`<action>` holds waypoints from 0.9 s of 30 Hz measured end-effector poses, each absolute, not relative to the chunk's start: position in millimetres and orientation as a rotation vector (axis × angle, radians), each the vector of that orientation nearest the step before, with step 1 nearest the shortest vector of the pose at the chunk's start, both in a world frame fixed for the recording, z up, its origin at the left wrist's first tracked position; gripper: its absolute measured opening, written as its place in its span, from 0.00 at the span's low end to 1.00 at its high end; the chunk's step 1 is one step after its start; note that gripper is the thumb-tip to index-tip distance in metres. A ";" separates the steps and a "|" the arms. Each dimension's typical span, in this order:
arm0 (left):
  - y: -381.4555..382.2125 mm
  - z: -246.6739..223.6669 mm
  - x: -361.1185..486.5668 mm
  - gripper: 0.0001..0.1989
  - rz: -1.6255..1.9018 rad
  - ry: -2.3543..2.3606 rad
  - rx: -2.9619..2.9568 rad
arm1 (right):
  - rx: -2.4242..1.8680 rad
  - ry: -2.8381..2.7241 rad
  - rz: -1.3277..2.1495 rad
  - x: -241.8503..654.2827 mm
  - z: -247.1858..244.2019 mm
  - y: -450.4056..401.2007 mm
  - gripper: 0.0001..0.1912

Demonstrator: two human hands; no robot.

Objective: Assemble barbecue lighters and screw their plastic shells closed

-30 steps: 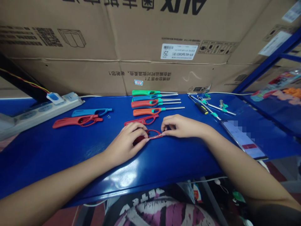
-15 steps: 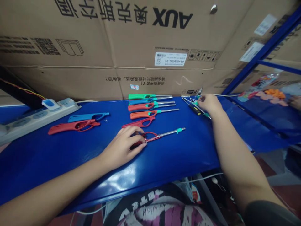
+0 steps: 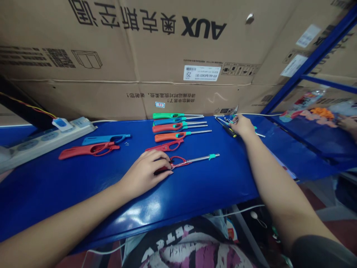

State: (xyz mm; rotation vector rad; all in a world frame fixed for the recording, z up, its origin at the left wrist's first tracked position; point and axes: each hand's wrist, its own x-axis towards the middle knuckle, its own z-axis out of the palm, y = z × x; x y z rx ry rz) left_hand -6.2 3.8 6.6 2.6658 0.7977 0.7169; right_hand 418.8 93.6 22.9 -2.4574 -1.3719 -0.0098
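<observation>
My left hand (image 3: 147,169) is closed around the handle of a red long-nosed lighter (image 3: 178,161), lying on the blue table with its metal tube pointing right. A turquoise piece (image 3: 212,156) sits near the tube's tip. Just beyond my fingers lies a red lighter shell half (image 3: 167,145). At the back right, my right hand (image 3: 242,125) has its fingers bent together among small loose parts; whatever is between the fingertips is hidden. A screwdriver with a black and yellow handle (image 3: 230,131) lies beside that hand, and a metal tube (image 3: 260,135) shows past it.
Several lighters, including a green one (image 3: 167,115) and an orange one (image 3: 170,137), lie in a row. Blue (image 3: 104,139) and red (image 3: 89,150) shells are left, near a power strip (image 3: 47,137). Cardboard (image 3: 156,56) walls the back. Another person's hand (image 3: 347,122) shows far right.
My right hand has shifted slightly left over the small parts, and a metal tube now shows to its right. My left hand and the red lighter stay in place.
</observation>
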 end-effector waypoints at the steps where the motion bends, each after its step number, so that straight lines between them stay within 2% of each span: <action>1: 3.6 6.5 -6.3 0.03 0.715 0.794 2.662 | -2.446 -1.371 -0.002 418.6 21.0 95.2 0.12; 14: 3.6 6.1 -5.0 0.04 0.714 0.788 2.640 | -2.370 -1.393 0.053 416.1 6.6 105.4 0.23; 22: 1.0 9.8 -3.5 0.07 0.718 0.794 2.593 | -2.350 -1.414 0.060 416.9 8.1 102.7 0.06; 27: 2.2 9.5 -3.6 0.07 0.739 0.783 2.593 | -2.274 -1.368 -0.001 406.4 28.7 90.6 0.10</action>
